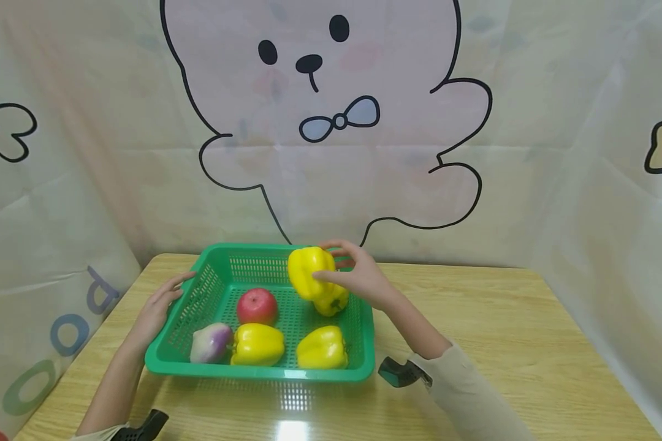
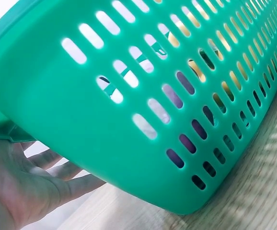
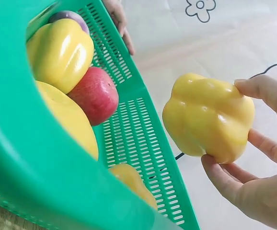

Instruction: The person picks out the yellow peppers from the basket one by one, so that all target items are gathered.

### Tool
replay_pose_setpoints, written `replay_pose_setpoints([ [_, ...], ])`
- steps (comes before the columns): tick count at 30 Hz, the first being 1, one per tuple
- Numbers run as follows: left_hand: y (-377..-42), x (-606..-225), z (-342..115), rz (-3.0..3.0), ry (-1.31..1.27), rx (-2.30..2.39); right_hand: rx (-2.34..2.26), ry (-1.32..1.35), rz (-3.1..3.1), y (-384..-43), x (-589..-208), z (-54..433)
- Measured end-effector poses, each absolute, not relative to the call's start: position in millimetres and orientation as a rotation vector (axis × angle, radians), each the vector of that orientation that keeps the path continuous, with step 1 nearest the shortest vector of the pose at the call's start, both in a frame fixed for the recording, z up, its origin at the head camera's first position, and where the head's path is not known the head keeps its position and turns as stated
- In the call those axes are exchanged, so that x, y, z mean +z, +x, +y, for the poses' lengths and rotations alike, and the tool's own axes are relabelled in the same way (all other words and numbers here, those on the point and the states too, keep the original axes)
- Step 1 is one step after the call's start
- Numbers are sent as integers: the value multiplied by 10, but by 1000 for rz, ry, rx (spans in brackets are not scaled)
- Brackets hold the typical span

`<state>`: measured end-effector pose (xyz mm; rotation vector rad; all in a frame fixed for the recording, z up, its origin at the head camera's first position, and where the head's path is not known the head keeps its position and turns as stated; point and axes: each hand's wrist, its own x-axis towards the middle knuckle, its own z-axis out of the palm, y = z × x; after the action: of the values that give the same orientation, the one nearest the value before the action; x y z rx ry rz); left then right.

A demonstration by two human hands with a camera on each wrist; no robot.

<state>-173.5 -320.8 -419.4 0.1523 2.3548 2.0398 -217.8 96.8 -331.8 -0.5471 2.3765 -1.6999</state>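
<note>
In the head view, my right hand (image 1: pixel 358 272) holds a yellow bell pepper (image 1: pixel 309 269) over the back right of a green plastic basket (image 1: pixel 259 372). Thumb and fingertips pinch this pepper (image 3: pixel 208 117) in the right wrist view, above the basket rim. Below it, partly hidden, lies another yellow pepper (image 1: pixel 331 303). Two more yellow peppers, one left (image 1: pixel 257 344) and one right (image 1: pixel 322 348), sit along the basket's front side. My left hand (image 1: pixel 155 309) rests against the basket's left side, its fingers (image 2: pixel 83 186) extended along the outer wall under the rim.
A red apple-like fruit (image 1: pixel 257 306) and a white-and-purple vegetable (image 1: pixel 212 343) also lie in the basket. The basket stands on a wooden table (image 1: pixel 474 331). Behind the table hangs a printed cloth (image 1: pixel 320 184) with a cartoon bear.
</note>
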Motion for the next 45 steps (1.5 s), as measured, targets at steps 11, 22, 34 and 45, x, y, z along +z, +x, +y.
replay_pose_setpoints([
  [11,-1725,-4179,-3216,2386,142,2011,-1779,-521,2331,-2126,-3338,1118],
  [22,-1708,-4194,-3246,2398,133,1989,-1799,-479,2354,-2057,-3425,1299],
  [34,-1707,-4186,-3177,2440,160,1957,-1858,-434,2343,-1913,-3423,1571],
  [45,-1698,-4168,-3159,2440,195,1941,-1894,-348,2366,-1827,-3496,1854],
])
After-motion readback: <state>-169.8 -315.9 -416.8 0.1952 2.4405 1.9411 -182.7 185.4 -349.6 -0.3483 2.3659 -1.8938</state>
